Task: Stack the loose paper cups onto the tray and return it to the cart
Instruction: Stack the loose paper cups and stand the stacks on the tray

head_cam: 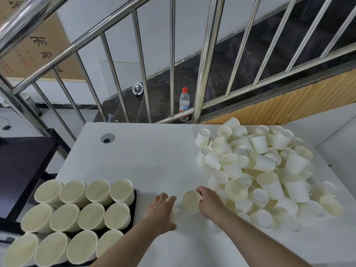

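The right hand (209, 201) grips a cup (191, 201) from its right side, fingers curled round the rim and wall, the mouth tipped toward the camera. The cup sits just above the table (154, 157), at the near-left edge of the pile (260, 170). The left hand (162, 208) is just beside it, fingers curled over a second cup (174, 211) — only a sliver of white wall shows past the knuckles, so it seems to be held, though the grip itself is hidden. The two hands are near each other but apart.

The pile covers the right half of the table: loose white cups lying on their sides, tilted and upside down, heaped over one another.

The tray (134, 201) is dark and sits at the near-left corner of the table, just left of the left forearm. It carries upright stacks (81, 209) in three rows of four, rims touching their neighbours — the nearest row runs out of the frame.

A round cable hole (107, 138) is set in the table's far-left part. Beyond the far edge stands a steel railing (204, 60), with a red-capped bottle (184, 105) on the stairs behind it. A dark surface (21, 170) lies left of the table.
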